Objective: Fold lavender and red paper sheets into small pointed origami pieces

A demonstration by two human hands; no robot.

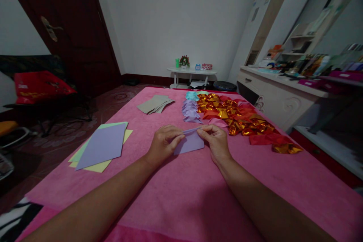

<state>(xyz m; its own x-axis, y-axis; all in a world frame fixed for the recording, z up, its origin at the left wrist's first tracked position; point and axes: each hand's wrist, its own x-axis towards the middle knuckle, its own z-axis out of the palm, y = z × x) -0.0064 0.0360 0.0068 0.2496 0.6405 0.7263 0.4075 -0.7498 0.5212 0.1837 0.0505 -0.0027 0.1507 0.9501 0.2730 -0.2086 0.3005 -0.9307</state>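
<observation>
Forearms [121,192] low over pink cloth [164,206], purple sheet [190,143] pinched at both ends

Delicate stuff, right at the centre! Left hand [164,140] closes on the sheet's left side, thumb on top; right hand [217,141] nips the upper right corner between thumb and fingers. Between them sits the sheet, its top edge apparently turned over in a narrow fold.

Where's the danger? Uneven pull: if one side tugs harder, that fold could run crooked or the paper crease in the wrong place. Soft cloth underneath may give poor backing for a sharp press, too.

Watch what's beyond! Folded purple pieces [190,111] stand in a row just past the sheet, with a pink piece [217,122] close to the right hand; one careless forward push could crush or scatter them. Gold foil pieces [236,125] crowd further right, exposed to a wide elbow swing. And leftward, loose sheets [100,146] lie fanned near the left arm, where a sideways sweep might send them sliding.
</observation>
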